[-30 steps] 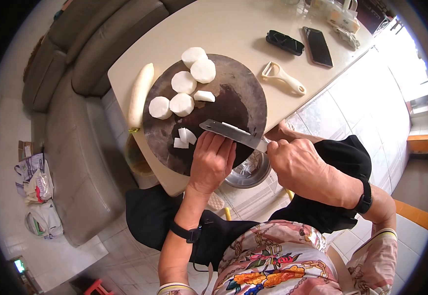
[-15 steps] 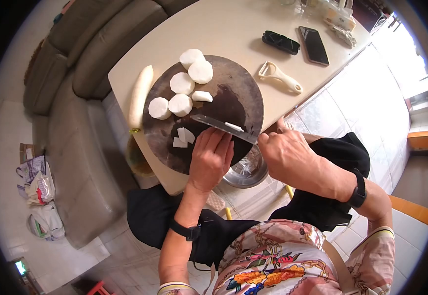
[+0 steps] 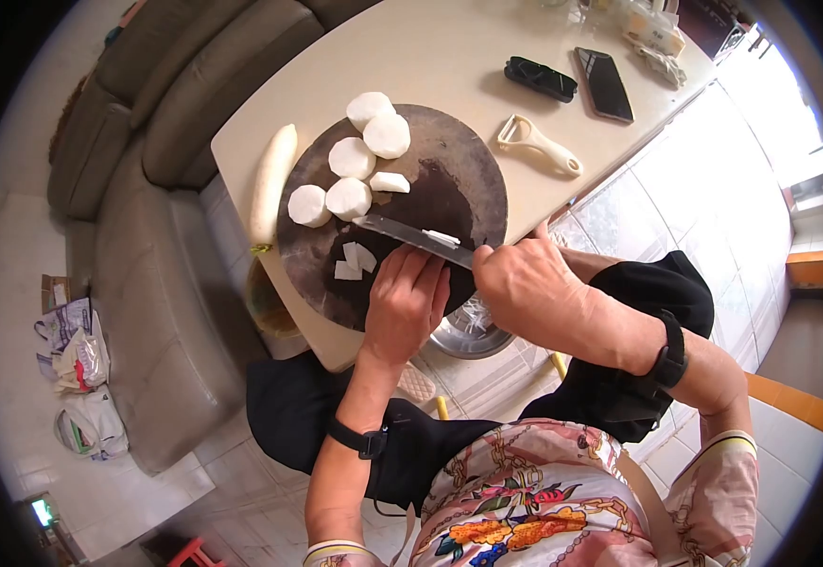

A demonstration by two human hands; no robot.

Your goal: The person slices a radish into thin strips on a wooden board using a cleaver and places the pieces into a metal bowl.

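My right hand (image 3: 529, 293) is closed round the handle of a kitchen knife (image 3: 397, 230). Its blade reaches leftward across a round dark chopping board (image 3: 473, 180), with thin white radish slivers (image 3: 441, 238) clinging to it. Right beside the blade, my left hand (image 3: 407, 300) rests on the board with its fingers curled down; whatever lies under the fingertips is hidden. To its left are several small flat radish pieces (image 3: 355, 262). Behind the blade sit several thick peeled radish rounds (image 3: 348, 198) and a smaller radish slice (image 3: 389, 182).
A whole white radish (image 3: 272, 189) lies left of the board on the pale table (image 3: 373, 57). A peeler (image 3: 539, 145), a black case (image 3: 540, 78) and a phone (image 3: 605, 85) lie to the right. Below the table edge is a metal bowl (image 3: 473, 348) with white shreds inside.
My right hand and the knife have shifted left, so the blade tip is nearer the radish rounds. More of the bowl shows. My left hand has hardly moved.
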